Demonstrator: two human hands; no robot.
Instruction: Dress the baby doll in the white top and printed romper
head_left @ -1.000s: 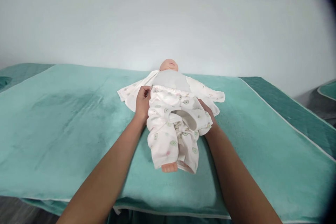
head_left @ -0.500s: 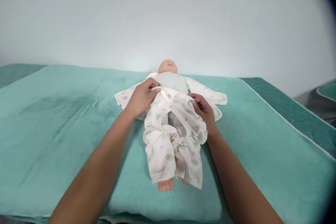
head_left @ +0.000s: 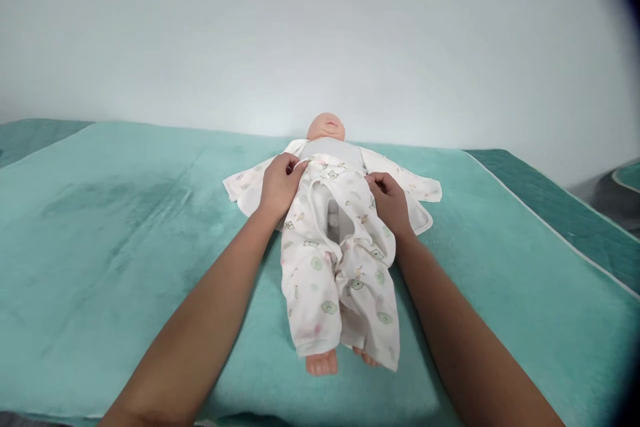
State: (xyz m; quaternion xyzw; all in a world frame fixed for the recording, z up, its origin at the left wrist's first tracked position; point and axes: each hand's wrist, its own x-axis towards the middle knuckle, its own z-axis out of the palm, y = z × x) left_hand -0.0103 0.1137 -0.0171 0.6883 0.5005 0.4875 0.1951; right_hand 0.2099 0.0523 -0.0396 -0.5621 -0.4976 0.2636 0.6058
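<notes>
Head view: left hand (head_left: 281,187) and right hand (head_left: 393,205) pinch trousers (head_left: 311,280); jacket (head_left: 407,180) under doll (head_left: 325,128), wall (head_left: 320,47) behind.

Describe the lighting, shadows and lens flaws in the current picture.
Head view: soft, even light, with no harsh glare on the printed trousers; head view: a soft shadow on the green sheet beside the right forearm; head view: dark, blurred shading at the right edge.

Wall (head_left: 320,47) blocks beyond doll (head_left: 327,128); green sheet (head_left: 125,240) open leftward
</notes>
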